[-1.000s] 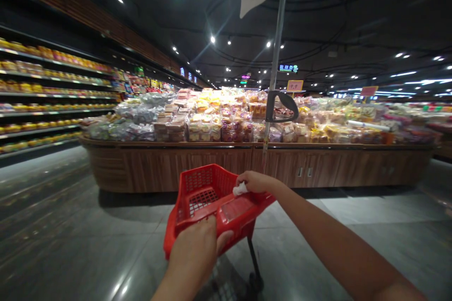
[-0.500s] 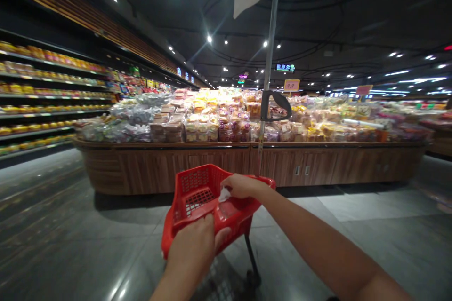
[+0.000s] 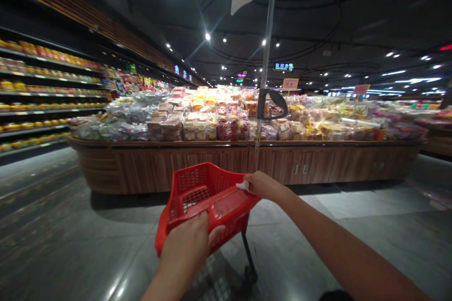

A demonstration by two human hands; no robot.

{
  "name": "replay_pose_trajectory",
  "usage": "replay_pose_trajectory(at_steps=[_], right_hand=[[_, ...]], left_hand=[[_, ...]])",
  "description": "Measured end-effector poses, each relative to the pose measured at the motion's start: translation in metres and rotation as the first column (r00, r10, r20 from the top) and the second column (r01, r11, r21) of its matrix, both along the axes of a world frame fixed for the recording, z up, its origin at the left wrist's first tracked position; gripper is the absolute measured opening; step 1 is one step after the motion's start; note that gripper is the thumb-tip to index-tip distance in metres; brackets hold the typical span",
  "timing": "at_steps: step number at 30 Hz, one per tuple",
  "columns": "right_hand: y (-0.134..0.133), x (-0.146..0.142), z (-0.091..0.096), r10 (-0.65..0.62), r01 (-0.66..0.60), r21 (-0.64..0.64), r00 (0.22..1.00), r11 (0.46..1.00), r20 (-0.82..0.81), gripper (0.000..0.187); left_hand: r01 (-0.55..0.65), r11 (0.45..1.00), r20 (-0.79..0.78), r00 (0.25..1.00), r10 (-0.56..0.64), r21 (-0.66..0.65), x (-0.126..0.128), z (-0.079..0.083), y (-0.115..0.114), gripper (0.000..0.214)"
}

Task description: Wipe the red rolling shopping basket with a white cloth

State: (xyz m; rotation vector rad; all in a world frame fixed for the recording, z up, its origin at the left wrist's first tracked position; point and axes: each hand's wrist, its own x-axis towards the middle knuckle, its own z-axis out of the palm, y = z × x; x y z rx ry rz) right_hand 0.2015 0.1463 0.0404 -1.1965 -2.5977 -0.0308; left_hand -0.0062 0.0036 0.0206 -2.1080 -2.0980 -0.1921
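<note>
One red cart (image 3: pixel 229 204), left hand (image 3: pixel 187 242) gripping it; right hand (image 3: pixel 264 185) pinching white tissue (image 3: pixel 242 186).

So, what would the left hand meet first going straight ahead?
The red cart: the left hand holds its near edge. Beyond, probably the wooden counter, though depth is unclear.

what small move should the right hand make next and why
Probably slide the crumpled white tissue in the right hand leftward along the handle of the red plastic shopping cart, since both are near its right end, while the left hand grips farther left.
</note>
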Motion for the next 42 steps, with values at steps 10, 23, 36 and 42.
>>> replay_pose_trajectory(at_steps=[10,23,36,42], right_hand=[[-0.056,0.008,-0.02,0.095,-0.08,0.214,0.994,0.974,-0.06,0.016],[-0.047,0.015,-0.089,-0.169,0.399,0.117,0.611,0.909,-0.773,0.019],[-0.027,-0.013,-0.121,-0.35,0.45,-0.195,0.291,0.872,-0.891,0.03],[-0.025,-0.023,-0.119,-0.321,0.424,-0.104,0.479,0.899,-0.817,0.036]], left_hand=[[0.022,1.0,0.041,0.999,-0.021,-0.01,-0.011,-0.004,0.0,0.042],[0.033,0.999,-0.007,0.999,-0.033,0.03,-0.003,-0.003,0.0,0.038],[-0.007,0.998,-0.04,0.999,0.009,0.055,-0.006,-0.007,0.0,0.039],[0.0,0.998,-0.028,1.0,0.002,0.055,-0.011,-0.005,0.001,0.043]])
